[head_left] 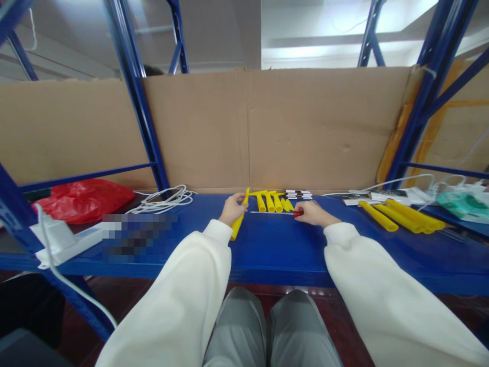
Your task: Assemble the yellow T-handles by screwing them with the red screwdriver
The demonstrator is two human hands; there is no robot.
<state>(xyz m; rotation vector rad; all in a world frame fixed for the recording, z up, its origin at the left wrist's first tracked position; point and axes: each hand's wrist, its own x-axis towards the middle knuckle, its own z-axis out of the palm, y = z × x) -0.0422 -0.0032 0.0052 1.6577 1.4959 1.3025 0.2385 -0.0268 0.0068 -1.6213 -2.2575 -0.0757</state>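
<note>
My left hand [231, 208] is closed around a yellow tube-like plastic piece [237, 229], which stands tilted with its thin upper end leaning right. In my right hand [314, 213] is a screwdriver [272, 212], gripped by its red handle. Its long thin shaft points left across the blue tabletop [275, 244], with the tip apart from the yellow piece. Just behind the shaft lie several yellow T-shaped plastic pieces [270, 203] in a row, with small yellow cone-like pieces [286, 205] beside them. A stack of small white-and-black items [298, 194] sits behind my right hand.
Several yellow tubes [378, 216] lie at the right, near white cables and a green-and-white packet [464, 206]. At the left are a red plastic bag [89, 200], a coiled white cable [164, 200] and a white power strip [82, 243]. Cardboard [305, 127] and blue uprights [139, 102] bound the back.
</note>
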